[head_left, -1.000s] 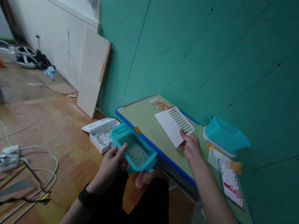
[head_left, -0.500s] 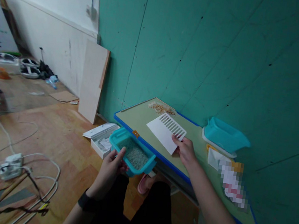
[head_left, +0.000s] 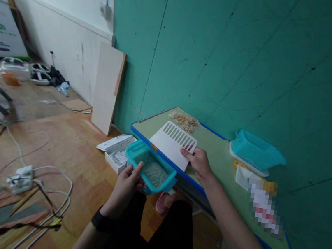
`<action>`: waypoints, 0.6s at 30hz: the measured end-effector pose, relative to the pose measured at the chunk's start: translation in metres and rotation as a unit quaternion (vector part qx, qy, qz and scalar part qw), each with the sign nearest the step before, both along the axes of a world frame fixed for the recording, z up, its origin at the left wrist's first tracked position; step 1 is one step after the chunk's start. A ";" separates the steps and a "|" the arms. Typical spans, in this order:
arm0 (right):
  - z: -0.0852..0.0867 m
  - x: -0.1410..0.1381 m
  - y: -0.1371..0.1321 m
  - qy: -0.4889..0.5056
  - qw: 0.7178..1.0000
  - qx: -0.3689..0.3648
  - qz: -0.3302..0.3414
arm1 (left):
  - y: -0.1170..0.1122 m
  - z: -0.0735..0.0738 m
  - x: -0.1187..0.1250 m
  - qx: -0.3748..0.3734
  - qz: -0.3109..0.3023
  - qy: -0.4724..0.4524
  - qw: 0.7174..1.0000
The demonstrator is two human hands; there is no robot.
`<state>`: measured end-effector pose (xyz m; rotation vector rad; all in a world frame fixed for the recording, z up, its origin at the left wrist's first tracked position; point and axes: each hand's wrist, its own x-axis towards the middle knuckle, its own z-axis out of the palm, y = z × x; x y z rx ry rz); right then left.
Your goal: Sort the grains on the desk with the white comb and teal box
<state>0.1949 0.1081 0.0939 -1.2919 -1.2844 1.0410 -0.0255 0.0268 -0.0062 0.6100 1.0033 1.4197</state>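
My left hand [head_left: 128,181] grips the near rim of a turquoise plastic box [head_left: 172,182], thumb over the edge. Grey granules [head_left: 155,172] lie inside it, and the box hangs just off the table's front edge. A flat white scraper with a row of slots [head_left: 167,144] is pinched in my right hand [head_left: 196,163], thumb on top. Its plain edge reaches over the table's blue rim near the box; I cannot tell whether they touch. Beyond the slotted side, a heap of pale and tan grains [head_left: 184,121] lies on the table [head_left: 218,163].
To the right stand a turquoise bin [head_left: 256,148] on a white base and a blurred packet [head_left: 265,210]. An open white carton [head_left: 116,156] sits on the floor left of the table. Cables and a power strip [head_left: 20,179] lie at lower left; a board [head_left: 106,88] leans on the wall.
The scraper in my right hand has moved left, toward the table's front edge and the box. My left hand keeps its hold on the box. The view has shifted slightly.
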 end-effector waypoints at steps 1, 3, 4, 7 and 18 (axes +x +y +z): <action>-0.001 0.000 -0.002 0.004 1.000 -0.006 0.004 | 0.000 0.000 0.000 -0.001 0.000 -0.001 1.000; -0.002 -0.002 -0.006 0.016 1.000 -0.017 0.012 | 0.000 0.000 -0.001 -0.001 -0.005 -0.003 1.000; -0.003 -0.002 -0.008 0.022 0.999 -0.022 0.015 | 0.000 0.000 -0.001 0.000 -0.007 -0.005 1.000; -0.003 -0.003 -0.015 0.044 0.999 -0.028 0.010 | -0.001 0.002 -0.002 0.000 -0.009 -0.008 1.000; -0.013 0.030 -0.069 0.178 0.983 -0.007 -0.055 | -0.036 0.017 -0.039 -0.054 0.101 0.048 0.992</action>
